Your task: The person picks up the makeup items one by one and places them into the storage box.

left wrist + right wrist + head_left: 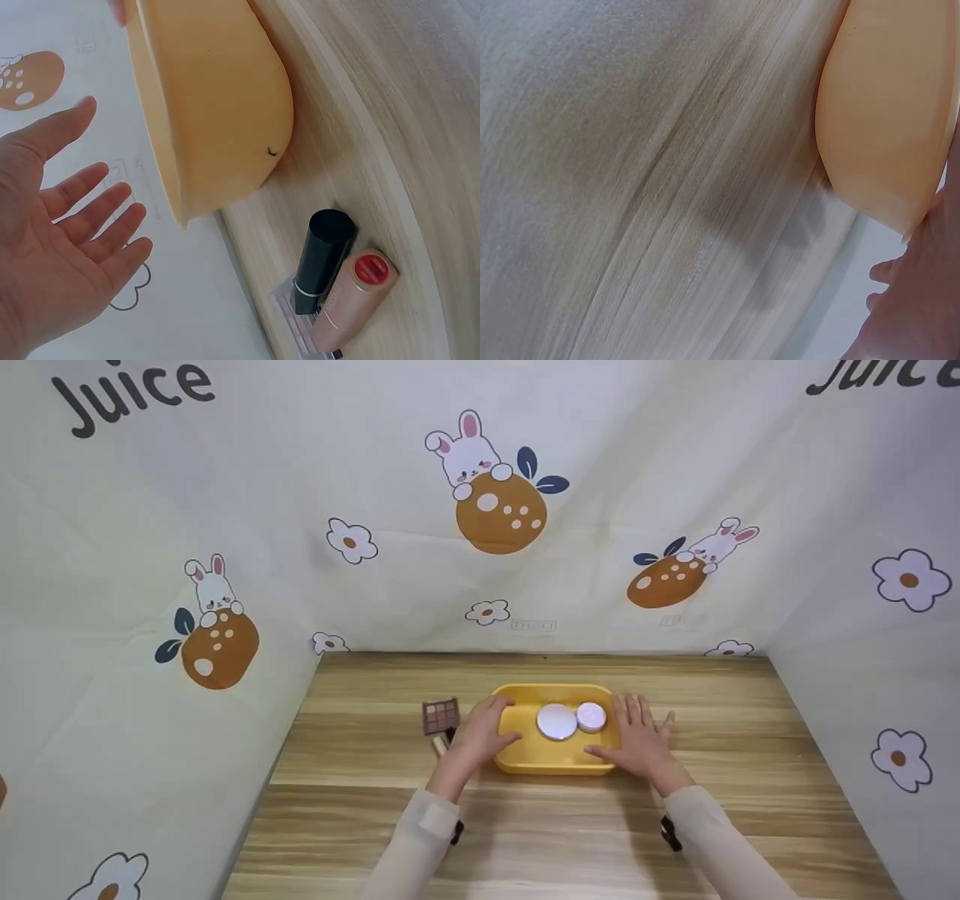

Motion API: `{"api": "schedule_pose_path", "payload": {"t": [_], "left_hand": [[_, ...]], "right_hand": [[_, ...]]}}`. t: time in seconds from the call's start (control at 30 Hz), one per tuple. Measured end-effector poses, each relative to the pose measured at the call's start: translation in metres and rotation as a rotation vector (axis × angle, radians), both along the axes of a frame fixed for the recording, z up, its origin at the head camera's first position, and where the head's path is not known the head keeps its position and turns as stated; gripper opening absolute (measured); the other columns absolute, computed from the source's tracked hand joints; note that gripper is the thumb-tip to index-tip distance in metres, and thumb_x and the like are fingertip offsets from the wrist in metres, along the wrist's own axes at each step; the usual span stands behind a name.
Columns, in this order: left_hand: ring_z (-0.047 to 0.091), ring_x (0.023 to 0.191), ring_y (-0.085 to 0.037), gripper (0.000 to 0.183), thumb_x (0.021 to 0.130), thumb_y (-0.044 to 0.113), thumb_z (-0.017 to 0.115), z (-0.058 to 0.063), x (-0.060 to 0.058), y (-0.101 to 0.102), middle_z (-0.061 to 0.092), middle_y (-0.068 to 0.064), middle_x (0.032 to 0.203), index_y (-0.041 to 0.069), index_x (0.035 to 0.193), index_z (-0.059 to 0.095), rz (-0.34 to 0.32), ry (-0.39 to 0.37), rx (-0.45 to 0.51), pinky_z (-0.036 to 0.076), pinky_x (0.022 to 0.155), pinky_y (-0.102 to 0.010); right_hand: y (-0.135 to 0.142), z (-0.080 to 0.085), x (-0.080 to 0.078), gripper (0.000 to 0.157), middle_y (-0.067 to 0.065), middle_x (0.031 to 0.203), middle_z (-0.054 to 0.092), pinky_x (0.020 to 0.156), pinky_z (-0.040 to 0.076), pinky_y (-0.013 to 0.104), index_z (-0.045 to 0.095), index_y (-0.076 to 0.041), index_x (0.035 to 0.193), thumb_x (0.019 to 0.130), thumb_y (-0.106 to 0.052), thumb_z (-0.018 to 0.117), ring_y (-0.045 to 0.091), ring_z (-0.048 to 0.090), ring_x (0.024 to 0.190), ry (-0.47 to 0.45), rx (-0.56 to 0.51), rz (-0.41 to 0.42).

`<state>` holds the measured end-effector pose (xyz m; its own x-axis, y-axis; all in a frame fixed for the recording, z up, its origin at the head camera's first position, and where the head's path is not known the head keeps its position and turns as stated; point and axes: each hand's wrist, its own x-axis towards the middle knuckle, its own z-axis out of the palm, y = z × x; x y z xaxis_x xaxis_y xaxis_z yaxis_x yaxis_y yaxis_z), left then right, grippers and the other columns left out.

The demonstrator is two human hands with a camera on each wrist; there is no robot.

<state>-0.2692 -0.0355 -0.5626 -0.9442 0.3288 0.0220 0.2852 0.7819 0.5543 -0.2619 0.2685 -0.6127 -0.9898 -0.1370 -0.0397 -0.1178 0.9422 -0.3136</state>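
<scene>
A yellow plastic tray (553,769) stands on the table between my two hands. Inside it, a round silvery-white case (556,723) lies beside a smaller round pale jar (592,717). My left hand (477,736) is at the tray's left side, fingers loose and apart; the left wrist view shows a gap between them and the tray wall (225,105). At the right rim is my right hand (640,741), its fingers spread and its thumb reaching over the inside. Whether it touches the rim, I cannot tell.
Left of the tray lie an eyeshadow palette (441,715), a black-capped tube (324,251) and a beige tube with a red end (355,301). A printed cloth (405,592) with rabbits and flowers walls the wooden table (360,810) at the back and sides.
</scene>
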Motion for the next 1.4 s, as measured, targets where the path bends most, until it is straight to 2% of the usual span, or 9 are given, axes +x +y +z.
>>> {"api": "schedule_pose_path", "payload": {"t": [0.23, 0.43, 0.73, 0.83, 1.0, 1.2, 1.4], "left_hand": [[0.052, 0.133, -0.032, 0.054, 0.091, 0.035, 0.072, -0.002, 0.001, -0.015, 0.055, -0.012, 0.143, 0.011, 0.136, 0.055, 0.032, 0.012, 0.011, 0.044, 0.112, -0.046], [0.048, 0.137, -0.033, 0.052, 0.093, 0.035, 0.069, -0.007, 0.001, -0.030, 0.049, -0.012, 0.151, 0.009, 0.137, 0.055, 0.054, 0.079, 0.021, 0.042, 0.114, -0.048], [0.041, 0.142, -0.037, 0.054, 0.094, 0.028, 0.070, -0.020, 0.005, -0.051, 0.045, -0.015, 0.153, 0.007, 0.140, 0.052, 0.102, 0.061, 0.087, 0.035, 0.118, -0.054], [0.043, 0.141, -0.038, 0.053, 0.094, 0.028, 0.070, -0.025, 0.006, -0.056, 0.046, -0.017, 0.151, 0.005, 0.138, 0.052, 0.093, 0.093, 0.076, 0.037, 0.117, -0.053], [0.044, 0.140, -0.037, 0.052, 0.093, 0.025, 0.070, -0.031, 0.008, -0.061, 0.047, -0.018, 0.150, 0.003, 0.137, 0.053, 0.093, 0.098, 0.047, 0.038, 0.117, -0.052], [0.047, 0.137, -0.039, 0.051, 0.091, 0.022, 0.073, -0.040, 0.009, -0.066, 0.050, -0.019, 0.147, 0.002, 0.135, 0.055, 0.095, 0.087, 0.033, 0.039, 0.115, -0.052], [0.046, 0.138, -0.036, 0.056, 0.089, 0.025, 0.075, -0.047, 0.012, -0.068, 0.050, -0.018, 0.147, 0.004, 0.137, 0.055, 0.126, 0.064, 0.005, 0.038, 0.117, -0.051]], "right_hand": [[0.000, 0.000, -0.001, 0.114, 0.025, 0.164, 0.017, 0.109, -0.007, 0.082, 0.014, -0.006, 0.160, 0.081, -0.072, 0.064, 0.048, 0.008, 0.152, 0.011, 0.006, 0.002], [0.001, -0.002, -0.002, 0.113, 0.025, 0.164, 0.017, 0.109, -0.006, 0.083, 0.016, -0.006, 0.159, 0.081, -0.071, 0.064, 0.048, 0.009, 0.152, 0.015, 0.016, 0.000], [0.000, -0.002, -0.001, 0.112, 0.025, 0.164, 0.017, 0.109, -0.006, 0.082, 0.016, -0.006, 0.159, 0.081, -0.071, 0.064, 0.047, 0.010, 0.152, 0.022, 0.016, 0.000], [0.000, 0.000, -0.001, 0.112, 0.026, 0.164, 0.016, 0.108, -0.006, 0.083, 0.016, -0.006, 0.159, 0.081, -0.070, 0.065, 0.048, 0.009, 0.152, 0.015, 0.005, 0.002], [0.000, 0.002, 0.000, 0.112, 0.026, 0.164, 0.016, 0.108, -0.007, 0.083, 0.015, -0.005, 0.159, 0.082, -0.069, 0.065, 0.048, 0.007, 0.152, 0.002, -0.002, 0.000], [0.000, 0.001, 0.000, 0.112, 0.026, 0.164, 0.016, 0.109, -0.006, 0.083, 0.016, -0.005, 0.159, 0.082, -0.070, 0.064, 0.048, 0.009, 0.152, 0.004, 0.005, 0.001], [0.000, 0.001, 0.000, 0.112, 0.026, 0.164, 0.016, 0.109, -0.007, 0.082, 0.017, -0.005, 0.159, 0.081, -0.070, 0.064, 0.048, 0.009, 0.152, 0.003, 0.001, -0.002]]}}
